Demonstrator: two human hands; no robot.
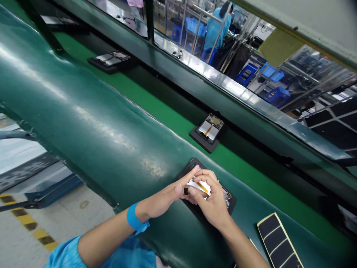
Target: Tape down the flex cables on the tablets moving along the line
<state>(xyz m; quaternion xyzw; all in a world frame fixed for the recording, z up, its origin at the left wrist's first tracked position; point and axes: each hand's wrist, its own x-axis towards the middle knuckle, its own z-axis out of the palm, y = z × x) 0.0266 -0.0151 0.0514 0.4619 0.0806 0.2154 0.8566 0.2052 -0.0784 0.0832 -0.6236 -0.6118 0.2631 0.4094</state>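
Observation:
An opened tablet [229, 203], its white battery, orange ribbon cable and circuit board exposed, lies on a dark tray on the green padded bench edge. My left hand [164, 199], a blue band round its wrist, reaches over the tablet's left side with fingers stretched out. My right hand [213, 199] is bent over the battery area. A small black sticker [186, 191] shows at my right thumb tip, pinched by that hand and close to my left thumb. The fingers cover much of the tablet.
To the right lies a sheet of black stickers [276, 238] on yellowish backing. Another opened tablet [210, 128] sits on the green conveyor belt [164, 108], and a further tablet [111, 58] lies farther up. Beyond the metal ledge, a person in blue [216, 29] is near blue stools.

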